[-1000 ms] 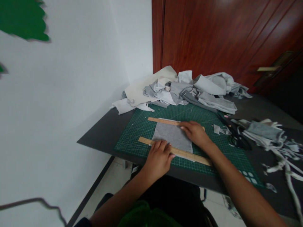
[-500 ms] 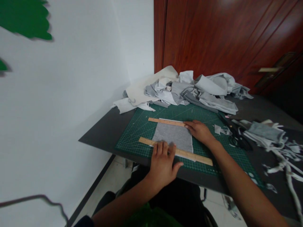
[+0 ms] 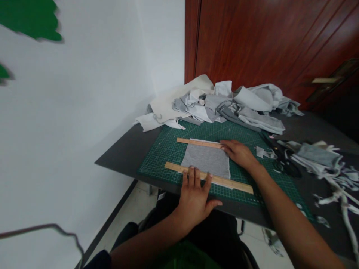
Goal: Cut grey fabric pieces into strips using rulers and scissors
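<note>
A grey fabric square [image 3: 207,157] lies flat on a green cutting mat [image 3: 159,151], with a wooden ruler along each of two opposite edges. My left hand [image 3: 195,198] rests with fingers spread on the near wooden ruler [image 3: 232,184], pressing near its middle. White edging shows past both rulers. At the fabric's far right corner, my right hand [image 3: 239,154] has its fingers and thumb closed about the right end of the far wooden ruler [image 3: 196,142]; that end is hidden under them.
Behind the mat is a heap of grey and white cloth [image 3: 224,102]. Black scissors [image 3: 284,162] lie on the right, beside small scraps [image 3: 263,152] and a stack of cloth pieces [image 3: 318,155]. A white wall [image 3: 98,93] borders the dark table [image 3: 123,153].
The view has shifted slightly. My left hand's fingers have drawn back a little toward the table's front edge and spread wider on the near ruler. My right hand stays at the far ruler.
</note>
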